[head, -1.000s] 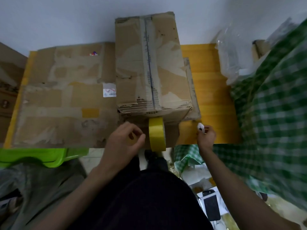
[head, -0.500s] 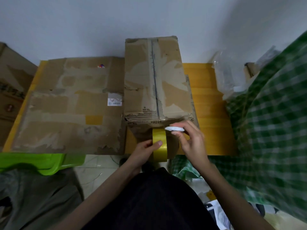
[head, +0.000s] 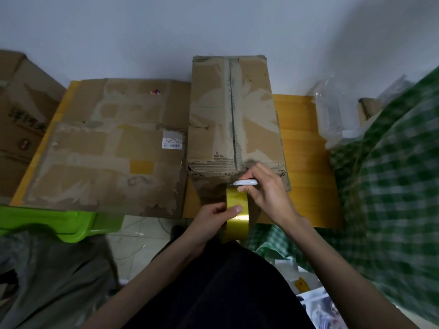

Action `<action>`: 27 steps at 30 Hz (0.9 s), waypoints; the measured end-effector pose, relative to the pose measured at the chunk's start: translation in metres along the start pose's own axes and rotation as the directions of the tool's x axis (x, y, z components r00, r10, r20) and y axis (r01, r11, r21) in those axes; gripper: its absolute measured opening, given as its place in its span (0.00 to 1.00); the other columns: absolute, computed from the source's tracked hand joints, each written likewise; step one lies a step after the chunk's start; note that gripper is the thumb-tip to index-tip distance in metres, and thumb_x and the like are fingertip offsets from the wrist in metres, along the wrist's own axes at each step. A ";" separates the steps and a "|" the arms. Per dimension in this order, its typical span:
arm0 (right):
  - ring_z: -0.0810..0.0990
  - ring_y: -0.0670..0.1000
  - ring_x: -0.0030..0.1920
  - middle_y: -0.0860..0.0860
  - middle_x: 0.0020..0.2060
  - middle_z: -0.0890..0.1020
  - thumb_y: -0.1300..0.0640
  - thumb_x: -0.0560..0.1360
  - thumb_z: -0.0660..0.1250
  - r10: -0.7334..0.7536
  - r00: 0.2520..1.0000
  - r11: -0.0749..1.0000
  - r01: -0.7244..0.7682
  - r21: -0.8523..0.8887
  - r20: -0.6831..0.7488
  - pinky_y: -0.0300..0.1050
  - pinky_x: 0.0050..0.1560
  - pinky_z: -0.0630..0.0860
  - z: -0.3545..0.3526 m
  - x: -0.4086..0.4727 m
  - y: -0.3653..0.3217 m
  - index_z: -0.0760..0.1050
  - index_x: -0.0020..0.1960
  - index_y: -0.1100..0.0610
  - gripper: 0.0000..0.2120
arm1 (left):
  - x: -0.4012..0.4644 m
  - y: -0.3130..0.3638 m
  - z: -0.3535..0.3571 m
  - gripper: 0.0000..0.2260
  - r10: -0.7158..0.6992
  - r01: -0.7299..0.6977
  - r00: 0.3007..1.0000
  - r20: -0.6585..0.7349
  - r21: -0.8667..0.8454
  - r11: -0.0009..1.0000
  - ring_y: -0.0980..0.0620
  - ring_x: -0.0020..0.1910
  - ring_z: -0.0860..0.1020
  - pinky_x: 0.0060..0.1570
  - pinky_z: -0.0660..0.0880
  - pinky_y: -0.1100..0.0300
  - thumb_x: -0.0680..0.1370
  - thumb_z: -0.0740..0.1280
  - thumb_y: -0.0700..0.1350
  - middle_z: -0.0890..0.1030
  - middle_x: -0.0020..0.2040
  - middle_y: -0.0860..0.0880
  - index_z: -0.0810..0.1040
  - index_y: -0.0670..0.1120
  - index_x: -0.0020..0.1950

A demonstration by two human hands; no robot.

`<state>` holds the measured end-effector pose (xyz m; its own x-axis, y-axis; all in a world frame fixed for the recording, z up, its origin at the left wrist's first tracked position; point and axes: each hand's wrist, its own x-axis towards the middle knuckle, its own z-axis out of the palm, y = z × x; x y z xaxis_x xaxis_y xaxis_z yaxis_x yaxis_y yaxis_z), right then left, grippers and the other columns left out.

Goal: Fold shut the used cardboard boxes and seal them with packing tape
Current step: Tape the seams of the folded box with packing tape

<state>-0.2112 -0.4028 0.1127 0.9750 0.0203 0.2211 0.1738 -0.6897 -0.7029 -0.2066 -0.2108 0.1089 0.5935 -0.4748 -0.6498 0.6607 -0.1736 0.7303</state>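
the tall cardboard box (head: 234, 119) stands on the yellow desk (head: 301, 162), flaps folded shut, a seam running down the middle of its top. the left hand (head: 212, 222) grips the yellow tape roll (head: 237, 213) at the box's near face, thumb pressed on the tape. the right hand (head: 266, 188) pinches a small white cutter (head: 245, 182) right at the top edge of the tape strip. beside the box on the left lies a flattened carton (head: 107, 143).
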 end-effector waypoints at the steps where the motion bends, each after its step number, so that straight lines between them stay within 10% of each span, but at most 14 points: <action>1: 0.74 0.49 0.45 0.49 0.43 0.76 0.59 0.76 0.74 0.000 1.000 1.000 0.000 -0.004 0.003 0.36 0.45 0.67 0.000 0.000 -0.001 0.78 0.47 0.59 0.06 | 0.000 0.000 0.000 0.19 0.000 0.000 1.000 0.002 0.001 1.000 0.46 0.50 0.83 0.58 0.78 0.47 0.71 0.75 0.56 0.85 0.53 0.40 0.86 0.44 0.54; 14: 0.74 0.48 0.48 0.45 0.45 0.75 0.58 0.74 0.75 0.061 0.997 0.992 -0.056 -0.110 0.043 0.45 0.45 0.72 0.002 0.006 -0.009 0.77 0.48 0.54 0.07 | -0.002 0.006 0.002 0.12 -0.010 0.010 1.000 -0.001 -0.006 1.000 0.50 0.45 0.82 0.47 0.77 0.58 0.78 0.72 0.49 0.85 0.52 0.41 0.85 0.43 0.55; 27: 0.71 0.46 0.48 0.46 0.45 0.75 0.59 0.73 0.75 0.080 0.994 0.965 -0.058 -0.256 0.075 0.49 0.41 0.76 0.000 0.012 -0.023 0.76 0.48 0.53 0.09 | 0.002 0.007 0.004 0.13 -0.017 0.017 1.000 -0.010 -0.044 0.999 0.45 0.51 0.83 0.60 0.77 0.44 0.76 0.73 0.48 0.85 0.53 0.40 0.84 0.41 0.56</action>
<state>-0.2032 -0.3869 0.1314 0.9934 0.0197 0.1131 0.0759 -0.8520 -0.5181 -0.2021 -0.2162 0.1136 0.5866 -0.4628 -0.6646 0.6901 -0.1438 0.7093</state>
